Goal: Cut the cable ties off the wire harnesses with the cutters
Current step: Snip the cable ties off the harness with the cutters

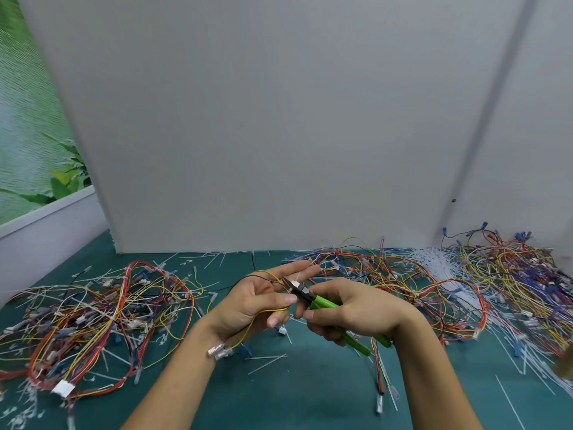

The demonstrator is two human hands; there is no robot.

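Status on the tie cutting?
Left hand holds a yellow wire. Right hand grips the cutters, tip at the wire. Harness piles either side, nothing in the way.

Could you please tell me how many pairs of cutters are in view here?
1: the green-handled cutters gripped in the right hand, nose at the left hand. More could lie hidden under the harness piles.

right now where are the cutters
Head view, centre: the cutters sit in the right hand, their tips at the yellow wire held by the left hand.
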